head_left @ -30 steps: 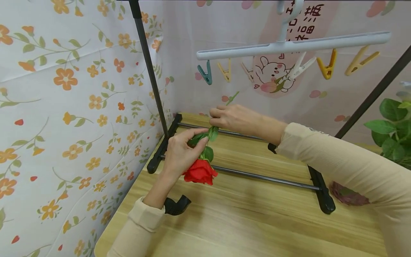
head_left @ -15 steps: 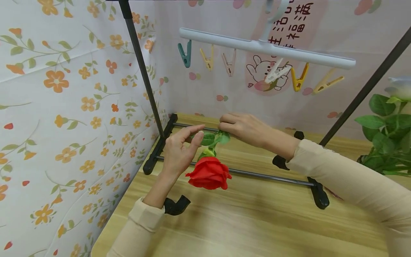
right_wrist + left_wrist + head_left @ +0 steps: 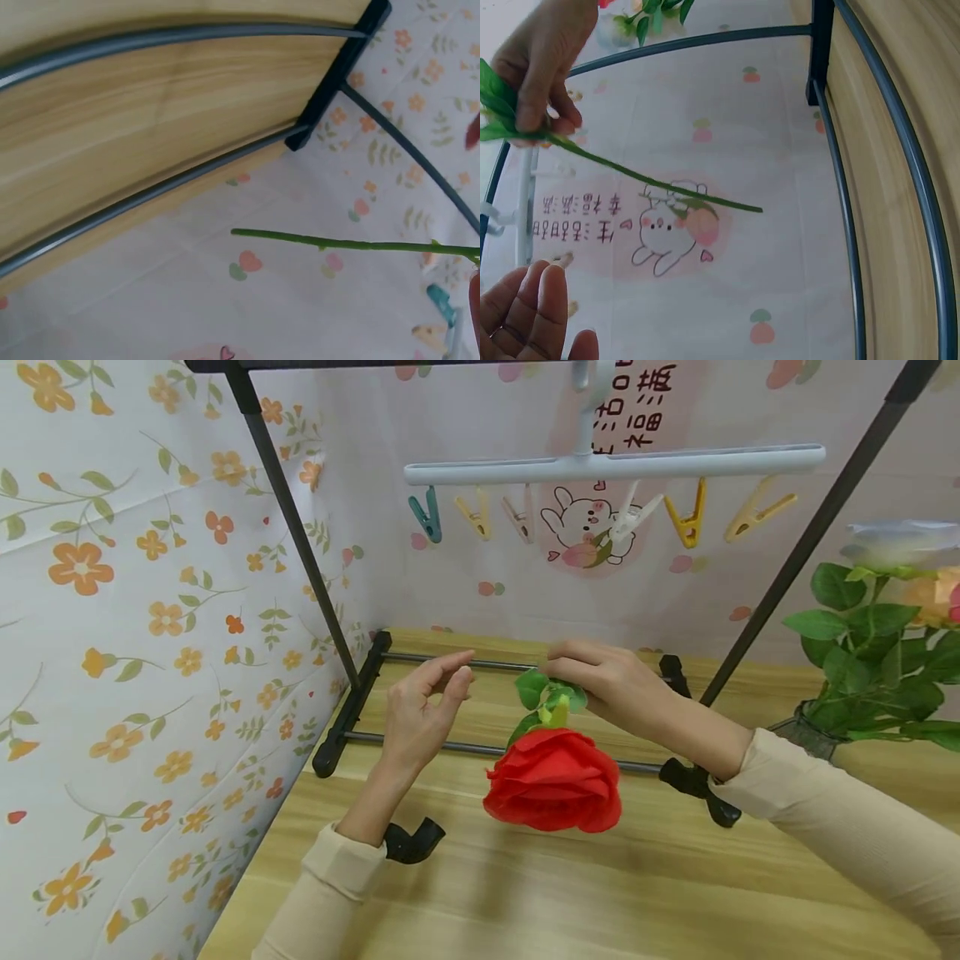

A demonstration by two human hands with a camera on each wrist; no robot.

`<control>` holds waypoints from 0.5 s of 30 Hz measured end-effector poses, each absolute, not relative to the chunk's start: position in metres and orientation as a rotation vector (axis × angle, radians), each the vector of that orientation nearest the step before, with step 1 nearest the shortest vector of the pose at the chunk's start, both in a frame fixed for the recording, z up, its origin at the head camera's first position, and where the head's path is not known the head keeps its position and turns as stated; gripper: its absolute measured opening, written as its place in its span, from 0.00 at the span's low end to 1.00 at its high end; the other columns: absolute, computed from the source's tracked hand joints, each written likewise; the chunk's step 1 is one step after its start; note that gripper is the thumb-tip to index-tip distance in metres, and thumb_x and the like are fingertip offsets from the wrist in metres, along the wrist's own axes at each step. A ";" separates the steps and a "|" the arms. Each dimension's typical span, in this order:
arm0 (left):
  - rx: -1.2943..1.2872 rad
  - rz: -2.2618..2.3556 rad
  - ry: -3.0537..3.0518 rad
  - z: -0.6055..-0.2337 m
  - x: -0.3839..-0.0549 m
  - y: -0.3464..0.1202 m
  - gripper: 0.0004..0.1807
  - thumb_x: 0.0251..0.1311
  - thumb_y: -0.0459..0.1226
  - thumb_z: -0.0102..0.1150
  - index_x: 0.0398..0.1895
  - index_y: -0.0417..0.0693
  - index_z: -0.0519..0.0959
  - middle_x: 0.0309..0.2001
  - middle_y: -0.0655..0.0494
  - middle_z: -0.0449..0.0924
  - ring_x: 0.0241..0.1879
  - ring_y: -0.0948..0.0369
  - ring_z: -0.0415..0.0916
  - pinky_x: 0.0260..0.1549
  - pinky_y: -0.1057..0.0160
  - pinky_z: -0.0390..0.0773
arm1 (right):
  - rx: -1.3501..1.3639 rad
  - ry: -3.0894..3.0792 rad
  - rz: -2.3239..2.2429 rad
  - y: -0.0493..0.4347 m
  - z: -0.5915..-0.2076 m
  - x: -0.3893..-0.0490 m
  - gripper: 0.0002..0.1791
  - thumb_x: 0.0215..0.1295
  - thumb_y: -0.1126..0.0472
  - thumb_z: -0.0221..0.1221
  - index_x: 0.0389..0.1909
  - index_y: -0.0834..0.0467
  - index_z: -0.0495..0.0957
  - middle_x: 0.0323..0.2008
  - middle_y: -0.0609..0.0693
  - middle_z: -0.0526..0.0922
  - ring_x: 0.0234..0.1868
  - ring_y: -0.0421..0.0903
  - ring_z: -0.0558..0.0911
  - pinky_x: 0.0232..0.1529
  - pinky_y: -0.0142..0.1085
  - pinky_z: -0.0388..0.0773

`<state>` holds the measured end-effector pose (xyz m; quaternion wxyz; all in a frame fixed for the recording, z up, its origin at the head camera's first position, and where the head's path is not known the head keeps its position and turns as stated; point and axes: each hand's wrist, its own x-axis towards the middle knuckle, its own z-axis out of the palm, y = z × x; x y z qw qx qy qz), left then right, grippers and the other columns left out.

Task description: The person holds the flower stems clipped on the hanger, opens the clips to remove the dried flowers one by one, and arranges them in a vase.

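A red artificial rose (image 3: 553,779) with green leaves (image 3: 531,689) hangs bloom toward me over the wooden table. My right hand (image 3: 615,685) pinches its stem just behind the leaves. In the left wrist view the long thin green stem (image 3: 660,184) sticks out past the right hand's fingers (image 3: 536,97). The right wrist view has the bare stem (image 3: 352,244) and its cut end, with the bloom out of frame. To the left of the rose, my left hand (image 3: 420,714) is held apart from it, fingers loosely bent and holding nothing.
A white hanger (image 3: 615,466) with several coloured clothespins (image 3: 684,518) hangs from a black rack (image 3: 300,527). The rack's bars (image 3: 465,747) cross low above the table (image 3: 465,902). A vase (image 3: 806,735) of leafy flowers stands at the right.
My right hand has drawn the rose rightward and nearer, out of the left hand. The left hand has released the leaves and stays at the left. The hanger has swung.
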<state>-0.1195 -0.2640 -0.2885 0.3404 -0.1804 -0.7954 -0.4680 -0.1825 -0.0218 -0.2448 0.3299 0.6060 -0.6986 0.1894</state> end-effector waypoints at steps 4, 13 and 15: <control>-0.512 -1.268 -2.074 -0.292 -0.125 -0.250 0.23 0.70 0.48 0.52 0.53 0.37 0.81 0.37 0.42 0.86 0.34 0.51 0.85 0.41 0.52 0.84 | 1.502 -1.836 0.547 0.004 -0.249 -0.170 0.20 0.72 0.50 0.46 0.36 0.61 0.80 0.38 0.55 0.83 0.35 0.49 0.83 0.34 0.39 0.84; -0.590 -1.332 -2.086 -0.302 -0.135 -0.214 0.21 0.60 0.30 0.63 0.57 0.34 0.77 0.42 0.41 0.85 0.40 0.50 0.85 0.46 0.56 0.84 | 1.340 -1.946 0.771 0.072 -0.269 -0.140 0.20 0.74 0.53 0.47 0.39 0.63 0.82 0.40 0.57 0.82 0.46 0.35 0.79 0.45 0.16 0.73; -0.618 -1.350 -2.084 -0.306 -0.136 -0.204 0.22 0.59 0.30 0.64 0.57 0.34 0.77 0.43 0.40 0.84 0.40 0.50 0.85 0.46 0.56 0.84 | 1.335 -2.037 0.856 0.095 -0.273 -0.136 0.13 0.72 0.59 0.50 0.47 0.57 0.82 0.46 0.51 0.82 0.54 0.30 0.74 0.49 0.15 0.69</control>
